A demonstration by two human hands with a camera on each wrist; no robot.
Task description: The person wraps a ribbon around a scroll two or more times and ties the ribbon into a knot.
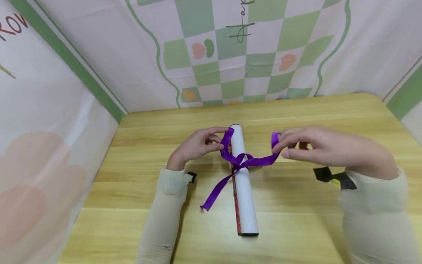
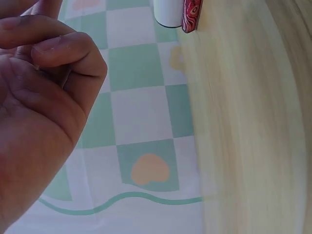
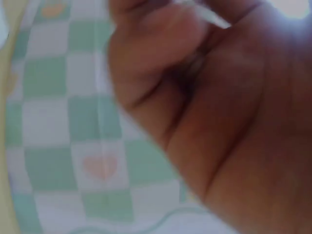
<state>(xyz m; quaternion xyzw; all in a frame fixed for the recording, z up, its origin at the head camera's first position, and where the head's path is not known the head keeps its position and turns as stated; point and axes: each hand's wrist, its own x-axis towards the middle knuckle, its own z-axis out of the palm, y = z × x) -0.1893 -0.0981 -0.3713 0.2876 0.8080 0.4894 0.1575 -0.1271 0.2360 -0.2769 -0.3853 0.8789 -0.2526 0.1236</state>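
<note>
Right now, the white roll [image 1: 245, 198] lies on the table [image 1: 128, 205], roughly twelve to six — and out from its middle, my left hand [image 1: 200, 145] at ten o'clock pinches the purple ribbon [image 1: 262, 161], my right hand [image 1: 311, 146] at two grips it too — one loose end [image 1: 215, 194] trailing towards eight.
</note>
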